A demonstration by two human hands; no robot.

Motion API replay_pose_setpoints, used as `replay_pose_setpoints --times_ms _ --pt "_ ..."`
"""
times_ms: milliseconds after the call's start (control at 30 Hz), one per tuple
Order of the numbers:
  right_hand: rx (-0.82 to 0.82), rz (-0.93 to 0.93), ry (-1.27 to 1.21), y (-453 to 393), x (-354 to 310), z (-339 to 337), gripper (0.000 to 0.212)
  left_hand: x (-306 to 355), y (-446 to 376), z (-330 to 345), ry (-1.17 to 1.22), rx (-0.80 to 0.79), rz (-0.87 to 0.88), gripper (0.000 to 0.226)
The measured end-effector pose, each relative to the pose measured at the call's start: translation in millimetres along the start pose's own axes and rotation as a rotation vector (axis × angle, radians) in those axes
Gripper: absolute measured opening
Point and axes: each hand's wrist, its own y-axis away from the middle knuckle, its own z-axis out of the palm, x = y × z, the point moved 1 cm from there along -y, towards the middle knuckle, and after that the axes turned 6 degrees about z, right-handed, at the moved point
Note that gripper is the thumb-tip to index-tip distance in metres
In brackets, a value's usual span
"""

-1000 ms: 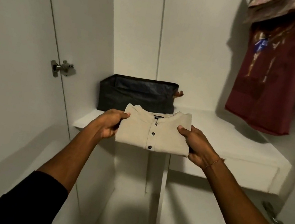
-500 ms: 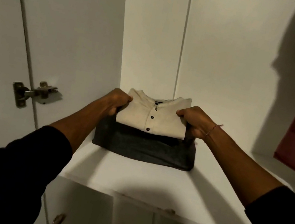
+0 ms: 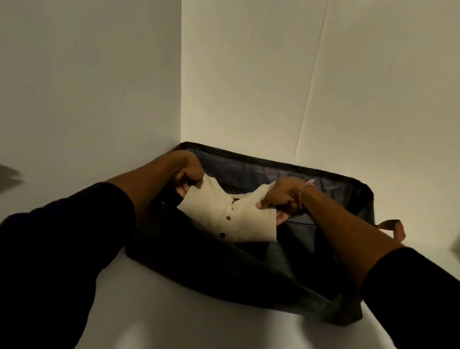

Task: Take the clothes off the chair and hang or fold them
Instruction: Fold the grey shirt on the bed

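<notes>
Head view: at frame centre, the folded cream shirt point(image 3: 229, 215) sits inside the open dark bag point(image 3: 250, 281) on the white shelf point(image 3: 195, 336). The left hand point(image 3: 189, 175) and right hand point(image 3: 281, 196) pinch its upper corners with curled fingers.

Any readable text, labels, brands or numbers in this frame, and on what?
None can be read.
Folded cream shirt, gripped by the left hand and right hand: no collar label legible, only buttons.
Dark storage bag on the white shelf: no print visible.
</notes>
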Motion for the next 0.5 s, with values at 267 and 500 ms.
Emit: replay_pose_setpoints --times_ms 267,500 --pt "-0.086 0.130 0.082 -56 0 35 0.052 -9 -49 -2 -0.369 0.017 -0.073 0.037" --pt "-0.094 0.182 0.007 -86 11 43 0.053 -32 -80 18 -0.544 0.048 -0.141 0.053"
